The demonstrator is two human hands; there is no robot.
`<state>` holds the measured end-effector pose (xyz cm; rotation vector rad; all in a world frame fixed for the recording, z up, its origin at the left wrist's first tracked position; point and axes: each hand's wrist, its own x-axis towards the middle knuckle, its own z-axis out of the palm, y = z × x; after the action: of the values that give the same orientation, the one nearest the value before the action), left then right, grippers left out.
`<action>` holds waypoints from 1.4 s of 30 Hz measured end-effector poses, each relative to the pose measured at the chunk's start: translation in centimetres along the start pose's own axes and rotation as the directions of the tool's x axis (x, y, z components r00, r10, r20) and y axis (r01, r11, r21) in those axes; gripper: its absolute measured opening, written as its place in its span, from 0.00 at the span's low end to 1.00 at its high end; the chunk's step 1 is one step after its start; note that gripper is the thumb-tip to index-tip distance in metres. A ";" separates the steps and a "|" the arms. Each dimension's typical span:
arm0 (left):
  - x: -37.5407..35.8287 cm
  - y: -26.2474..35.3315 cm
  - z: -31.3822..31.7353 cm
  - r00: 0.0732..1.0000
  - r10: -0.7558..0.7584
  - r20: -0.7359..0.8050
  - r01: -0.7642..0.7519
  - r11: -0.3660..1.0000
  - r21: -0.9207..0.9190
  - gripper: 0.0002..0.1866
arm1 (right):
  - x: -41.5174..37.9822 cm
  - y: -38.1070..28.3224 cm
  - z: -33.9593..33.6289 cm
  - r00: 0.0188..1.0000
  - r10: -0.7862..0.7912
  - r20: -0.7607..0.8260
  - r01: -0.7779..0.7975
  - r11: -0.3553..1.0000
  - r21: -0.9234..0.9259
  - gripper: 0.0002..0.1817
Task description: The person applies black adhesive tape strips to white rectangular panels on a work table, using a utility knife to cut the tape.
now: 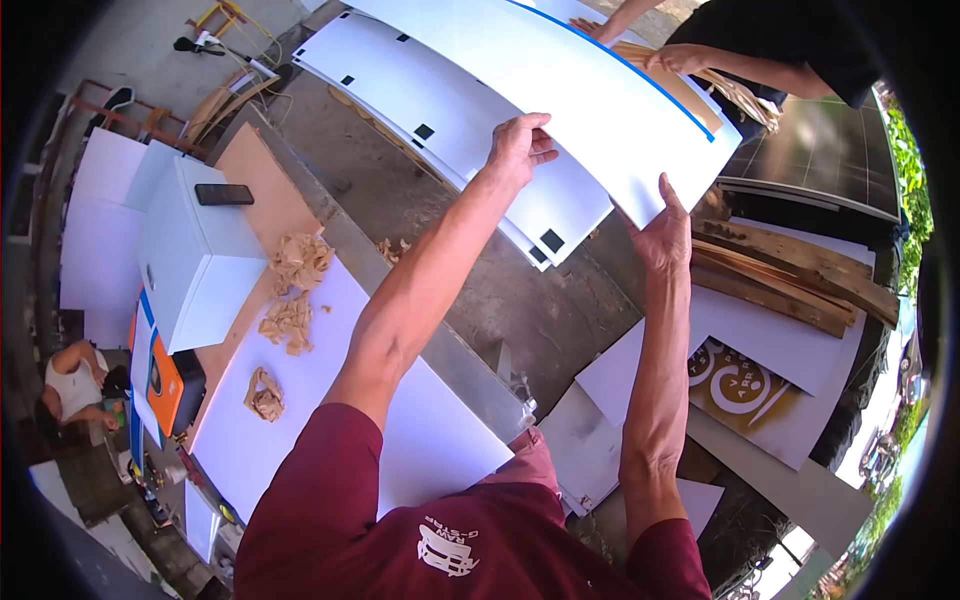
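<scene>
A long white board [640, 110] spans the top of the view, with a blue strip [660, 88] running along its far side. My left hand [520, 148] pinches the near edge of this board between thumb and curled fingers. Around its near right corner my right hand [664, 235] is closed, thumb on top and fingers hidden underneath. Below it lie stacked white panels [460, 110] with small black squares. Across the board, another person's hand [682, 60] is on a bunch of brown strips [735, 95].
To my left, crumpled brown paper [300, 262] lies on a white sheet [350, 340]. A black phone [224, 194] rests on a white box [190, 260]. Wooden planks [780, 265] and a stencilled sheet [735, 385] lie at the right. Another person [75, 385] sits far left.
</scene>
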<state>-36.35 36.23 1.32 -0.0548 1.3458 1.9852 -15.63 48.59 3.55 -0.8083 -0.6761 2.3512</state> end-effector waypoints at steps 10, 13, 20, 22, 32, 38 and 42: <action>3.7 9.3 -6.8 0.947 0.228 0.225 -0.092 0.866 -0.491 0.26 | -7.8 1.8 2.8 0.973 -0.205 0.104 0.212 0.975 -0.059 0.16; 2.1 9.9 -6.7 0.966 0.221 0.132 -0.153 0.905 -0.398 0.25 | -11.5 2.6 1.3 0.966 -0.241 0.092 0.245 0.969 -0.036 0.20; -11.8 4.2 -6.9 0.932 0.330 0.152 -0.235 0.866 -0.441 0.20 | -17.1 3.0 -12.5 0.962 -0.101 0.254 0.088 0.994 0.064 0.27; -17.4 2.5 -8.6 0.916 0.349 0.199 -0.220 0.851 -0.477 0.19 | -19.2 2.8 -17.1 0.961 -0.065 0.268 0.075 0.997 -0.027 0.32; -46.6 -4.6 -24.0 0.949 0.295 -0.111 -0.312 0.831 -0.462 0.28 | -28.2 1.6 -24.6 0.996 0.029 0.080 0.049 0.576 -0.816 0.33; -61.5 -13.8 -34.3 0.904 0.264 -0.336 -0.423 0.670 -0.611 0.25 | -31.5 7.8 -22.3 0.948 0.057 0.312 0.293 0.219 -0.931 0.28; -69.2 -17.3 -40.4 0.855 0.256 -0.451 -0.510 0.574 -0.641 0.23 | -37.3 15.5 -14.1 0.946 0.163 0.280 0.224 0.294 -0.929 0.26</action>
<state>10.65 -30.81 -2.15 -0.5206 0.6203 2.9170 13.31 17.49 -1.22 -0.7929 -2.3946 1.8169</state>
